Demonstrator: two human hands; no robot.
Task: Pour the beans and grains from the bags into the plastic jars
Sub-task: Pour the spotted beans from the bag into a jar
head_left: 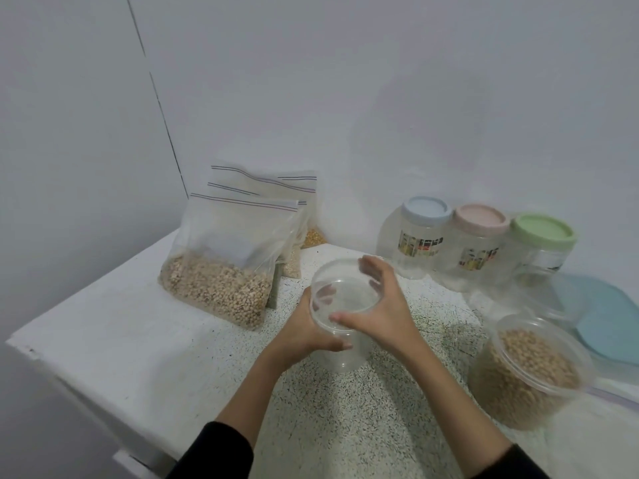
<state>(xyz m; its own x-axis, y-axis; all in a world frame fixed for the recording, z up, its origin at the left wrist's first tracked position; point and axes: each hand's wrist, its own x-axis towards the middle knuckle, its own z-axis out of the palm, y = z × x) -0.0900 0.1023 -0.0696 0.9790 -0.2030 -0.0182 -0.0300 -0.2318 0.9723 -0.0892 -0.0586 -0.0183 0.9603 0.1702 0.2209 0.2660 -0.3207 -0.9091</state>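
An empty clear plastic jar (340, 354) stands on the speckled counter (363, 426) at the middle. My left hand (304, 331) grips its left side. My right hand (383, 302) holds a clear round lid (345, 295) at the jar's mouth, fingers over the far rim and thumb on the near rim. A zip bag of pale beans (221, 271) leans at the back left, with more bags of grains (304, 216) behind it. At the right, an open jar (529, 371) is full of beans.
Three empty jars stand along the back wall with blue (427, 210), pink (480, 219) and green (543, 231) lids. A teal lid (605, 323) lies at the far right. The counter's left edge (86, 371) drops off beside the wall corner.
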